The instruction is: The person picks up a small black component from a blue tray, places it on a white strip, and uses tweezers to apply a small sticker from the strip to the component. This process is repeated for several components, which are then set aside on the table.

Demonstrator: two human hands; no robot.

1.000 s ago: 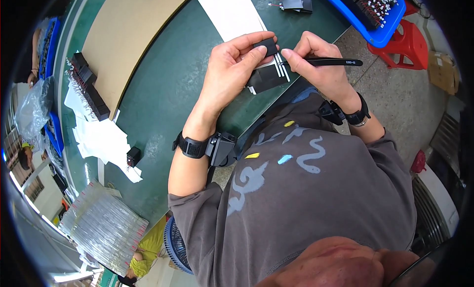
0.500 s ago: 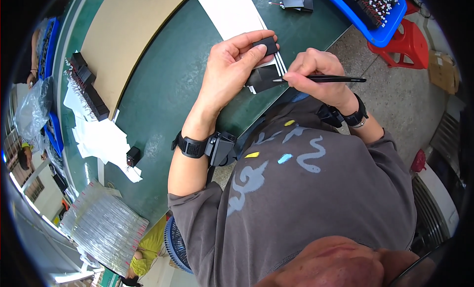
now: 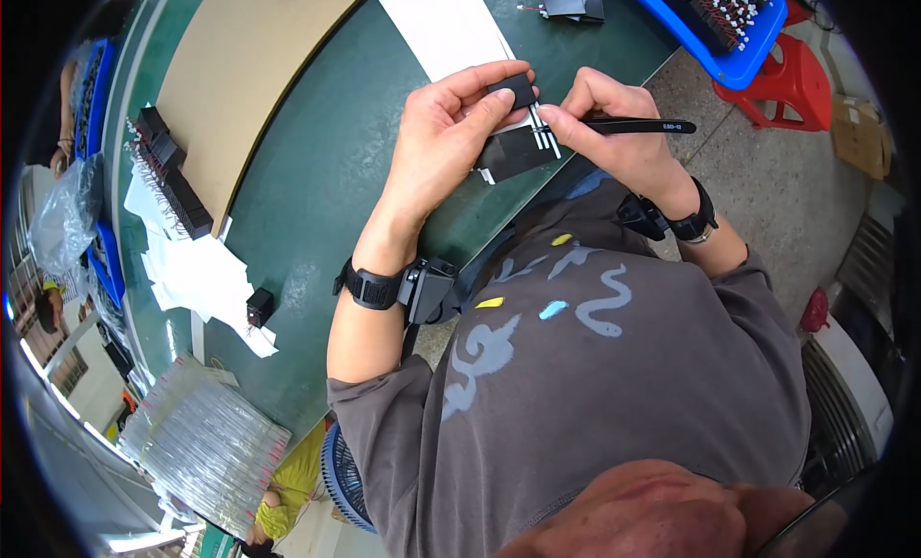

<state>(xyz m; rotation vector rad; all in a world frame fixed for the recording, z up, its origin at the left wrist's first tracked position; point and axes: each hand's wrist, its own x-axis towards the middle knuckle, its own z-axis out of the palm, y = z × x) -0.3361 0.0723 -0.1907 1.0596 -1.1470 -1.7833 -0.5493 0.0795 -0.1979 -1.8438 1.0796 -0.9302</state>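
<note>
My left hand (image 3: 443,126) is closed around a small flat black block (image 3: 516,90), pinched between thumb and fingers above the green table. To its right, my right hand (image 3: 622,131) grips black tweezers (image 3: 643,126), their handle pointing right. The tips reach the narrow white strips (image 3: 549,142) beside the block; whether they pinch one is too small to tell. Under the strips, at the table's near edge, lies a black flat piece (image 3: 516,157). A long white sheet (image 3: 441,25) stretches away beyond my left hand.
Wired black blocks (image 3: 173,174) stand in a row at left, near white paper scraps (image 3: 197,275) and a single black block (image 3: 259,307). Grey-black pieces (image 3: 573,5) lie at the far side. A blue tray (image 3: 739,71) sits over a red stool (image 3: 791,88) at right.
My right hand has shifted a little farther from me, bringing the tweezer tips from the black flat piece up to the white strips. The left hand has barely moved, still holding the block.
</note>
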